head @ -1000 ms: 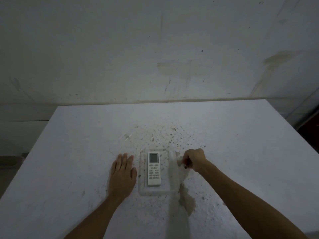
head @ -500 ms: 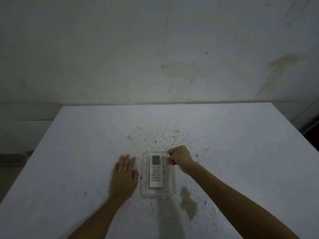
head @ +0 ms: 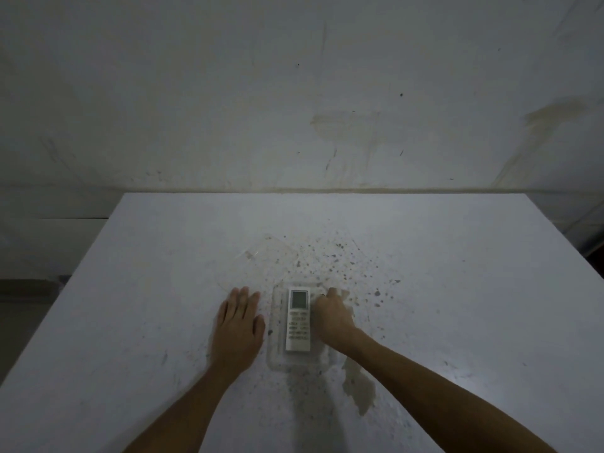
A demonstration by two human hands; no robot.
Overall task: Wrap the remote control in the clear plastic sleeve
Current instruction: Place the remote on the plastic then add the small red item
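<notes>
A white remote control with a small screen at its far end lies lengthwise on the table, face up, on a clear plastic sleeve that spreads out around it. My left hand rests flat on the table, fingers together, just left of the sleeve's edge. My right hand is closed on the sleeve's right flap, knuckles against the remote's right side. The plastic under that hand is hidden.
The white table is speckled with dark spots beyond the remote, and a brownish chipped patch lies near my right forearm. A stained wall rises behind the table's far edge. A lower ledge shows at the left.
My right hand has carried the sleeve's right flap leftward, from well right of the remote to its right edge. My left hand has stayed flat in place.
</notes>
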